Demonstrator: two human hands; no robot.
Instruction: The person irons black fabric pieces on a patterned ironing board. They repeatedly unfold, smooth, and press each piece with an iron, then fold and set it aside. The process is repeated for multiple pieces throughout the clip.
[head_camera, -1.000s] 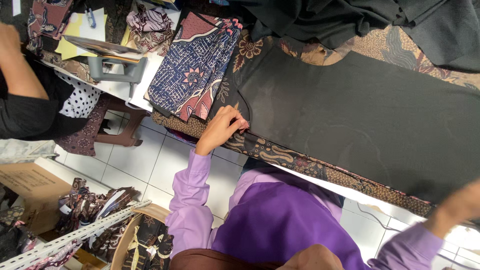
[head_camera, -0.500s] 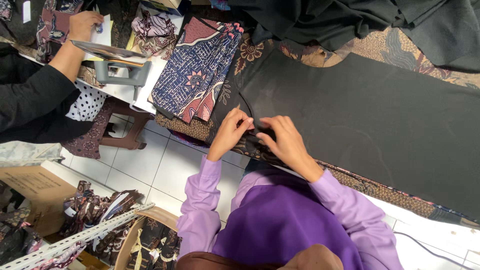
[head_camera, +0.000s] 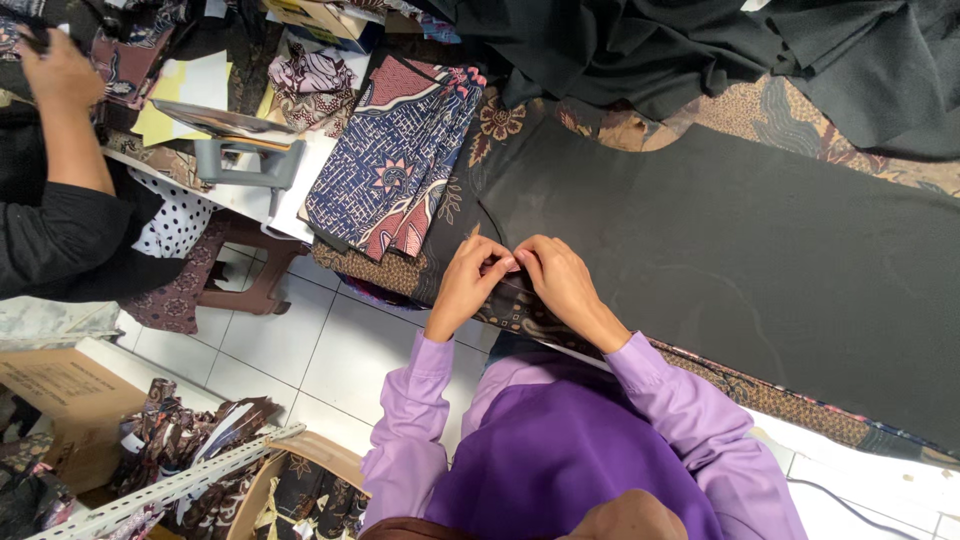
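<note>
White floor tiles (head_camera: 300, 350) show below a worktable draped in patterned cloth (head_camera: 700, 105). At its near edge, the left hand (head_camera: 470, 280) and right hand (head_camera: 560, 280) meet, fingertips pinched shut on the edge of a flat black fabric panel (head_camera: 740, 250). Near left, a cardboard box (head_camera: 50, 385) sits closed, and a round basket (head_camera: 300, 490) holds dark patterned fabric scraps.

Matt black cloth (head_camera: 720, 250) lies over patterned batik fabric (head_camera: 395, 165).
</note>
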